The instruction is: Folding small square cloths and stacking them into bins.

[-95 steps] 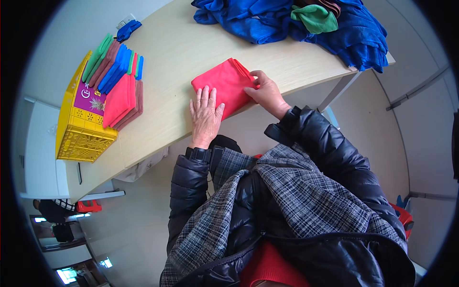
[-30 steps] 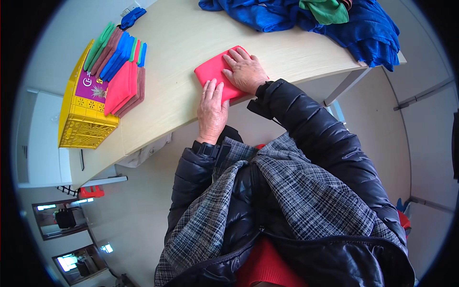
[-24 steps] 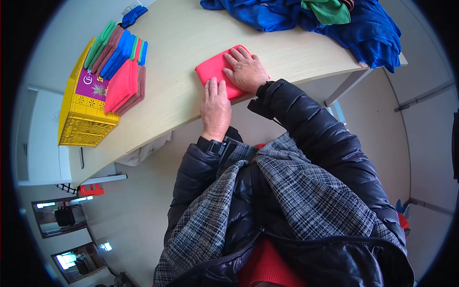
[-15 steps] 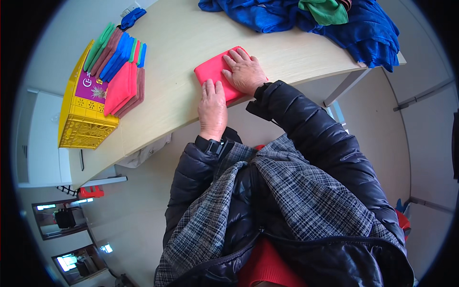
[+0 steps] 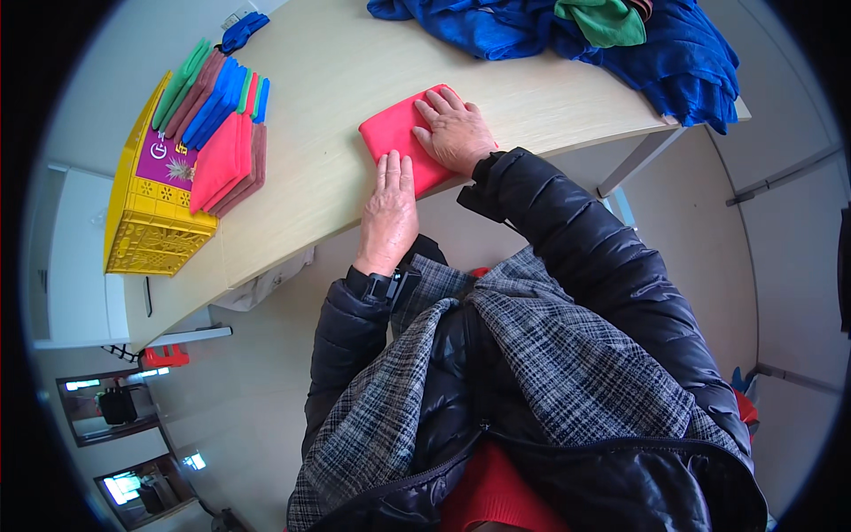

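Note:
A folded red cloth (image 5: 394, 129) lies near the front edge of the light wooden table. My right hand (image 5: 456, 133) rests flat on its right part, fingers spread. At the cloth's near left edge is my left hand (image 5: 388, 213), its fingers straight out and the tips touching the cloth. Neither hand grips anything. To the left, folded cloths stand in rows: red ones (image 5: 217, 164) in front, with blue (image 5: 213, 102), green (image 5: 182, 84) and brown ones behind.
A yellow plastic crate (image 5: 160, 235) with a purple panel stands beside the folded cloths. Blue fabric (image 5: 656, 75) is heaped at the far right, a green cloth (image 5: 603, 22) on top. One small blue bundle (image 5: 244, 33) lies at the far left. The table's front edge (image 5: 310, 229) curves close by.
My left hand has shifted slightly, its wrist moving left and toward me while the fingertips stay at the cloth. The right hand keeps its place.

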Tool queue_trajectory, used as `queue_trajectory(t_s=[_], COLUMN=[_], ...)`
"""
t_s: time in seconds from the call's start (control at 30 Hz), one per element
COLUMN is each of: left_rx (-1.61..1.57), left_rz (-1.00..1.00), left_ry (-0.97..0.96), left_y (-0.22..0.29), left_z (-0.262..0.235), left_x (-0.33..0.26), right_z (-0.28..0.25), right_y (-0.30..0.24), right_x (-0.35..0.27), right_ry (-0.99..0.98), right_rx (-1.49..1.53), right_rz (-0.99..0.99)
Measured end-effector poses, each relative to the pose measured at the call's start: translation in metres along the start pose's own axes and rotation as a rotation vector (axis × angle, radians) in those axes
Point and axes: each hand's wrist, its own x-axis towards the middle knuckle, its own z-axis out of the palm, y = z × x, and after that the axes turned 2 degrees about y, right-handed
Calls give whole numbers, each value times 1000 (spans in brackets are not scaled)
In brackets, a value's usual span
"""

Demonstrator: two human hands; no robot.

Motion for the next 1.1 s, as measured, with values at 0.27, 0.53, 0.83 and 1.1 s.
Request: queue_trajectory(t_s=[0.27, 0.53, 0.83, 1.1], left_rx=[53, 18, 74, -36], left_rz=[4, -95, -126, -102], left_ry=[13, 140, 84, 90], left_y=[2, -1, 3, -4], left_z=[1, 26, 12, -4], left_x=[-6, -13, -16, -19], right_z=[-19, -6, -15, -41], right_y=[-22, -55, 2, 35], right_x=[-4, -27, -31, -31], right_ry=[-25, -38, 21, -40], right_rx=[-257, 153, -14, -88], right_rz=[-53, -72, -17, 77])
